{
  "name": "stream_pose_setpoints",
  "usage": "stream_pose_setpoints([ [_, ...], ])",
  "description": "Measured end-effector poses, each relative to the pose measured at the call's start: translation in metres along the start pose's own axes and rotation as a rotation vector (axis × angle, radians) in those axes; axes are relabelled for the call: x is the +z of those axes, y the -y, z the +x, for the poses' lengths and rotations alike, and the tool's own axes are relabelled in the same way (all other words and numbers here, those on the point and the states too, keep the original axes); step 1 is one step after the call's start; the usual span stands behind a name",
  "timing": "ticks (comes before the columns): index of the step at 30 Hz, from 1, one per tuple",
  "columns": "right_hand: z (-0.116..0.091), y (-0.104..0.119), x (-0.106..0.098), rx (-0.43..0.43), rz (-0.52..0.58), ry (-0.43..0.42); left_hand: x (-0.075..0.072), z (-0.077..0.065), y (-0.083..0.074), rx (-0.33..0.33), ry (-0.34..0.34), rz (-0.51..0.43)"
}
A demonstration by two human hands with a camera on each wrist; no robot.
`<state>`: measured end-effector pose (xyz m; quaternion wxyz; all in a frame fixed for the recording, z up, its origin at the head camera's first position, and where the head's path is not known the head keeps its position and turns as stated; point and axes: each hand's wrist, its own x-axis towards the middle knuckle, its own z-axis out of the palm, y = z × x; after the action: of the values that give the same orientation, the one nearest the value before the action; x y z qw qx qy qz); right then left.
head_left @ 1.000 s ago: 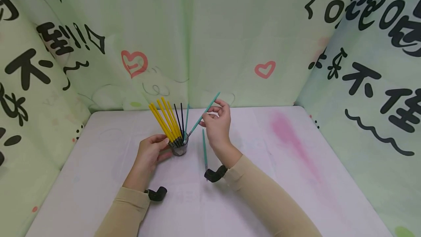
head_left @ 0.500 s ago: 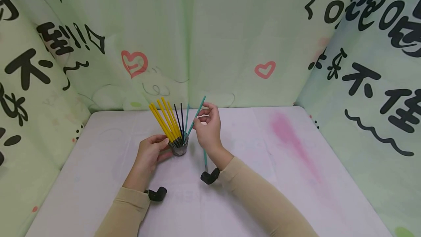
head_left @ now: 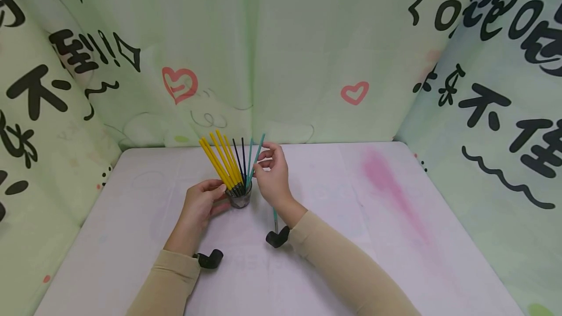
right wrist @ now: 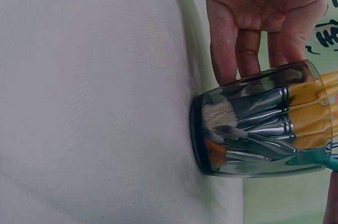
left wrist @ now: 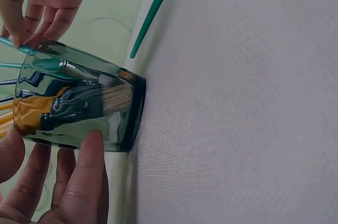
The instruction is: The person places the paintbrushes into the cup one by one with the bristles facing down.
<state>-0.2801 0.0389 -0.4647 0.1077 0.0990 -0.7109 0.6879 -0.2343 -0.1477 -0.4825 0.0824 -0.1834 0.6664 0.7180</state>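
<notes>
A tinted glass cup (head_left: 240, 202) stands on the table, holding several yellow-handled paintbrushes (head_left: 218, 162), two thin dark-handled brushes (head_left: 239, 162) and a teal one, bristles down. My left hand (head_left: 199, 206) holds the cup from the left, thumb near the rim and fingers along its side. In my right hand (head_left: 273, 179), thumb and fingers pinch another teal paintbrush (head_left: 262, 143) by its handle. Its lower end is inside the cup, and it leans slightly right. Through the glass, the left wrist view shows pale bristles (left wrist: 117, 100) near the bottom.
Another teal-handled brush (head_left: 275, 216) lies on the table, partly hidden by my right wrist. The white-clothed table (head_left: 373, 257) has a pink stain on its right. Pale green curtains (head_left: 307, 52) with printed lettering enclose the back and sides.
My right hand has moved left, swinging the teal paintbrush from a strong slant to nearly upright and lower in the cup. My left hand has stayed at the cup.
</notes>
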Motion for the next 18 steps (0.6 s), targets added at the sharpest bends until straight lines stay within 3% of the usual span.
stream_pose_setpoints([
  [18, -0.0017, -0.0099, -0.0026, 0.082, -0.047, 0.049, 0.0004, 0.0035, 0.0034, -0.005, -0.007, -0.001],
])
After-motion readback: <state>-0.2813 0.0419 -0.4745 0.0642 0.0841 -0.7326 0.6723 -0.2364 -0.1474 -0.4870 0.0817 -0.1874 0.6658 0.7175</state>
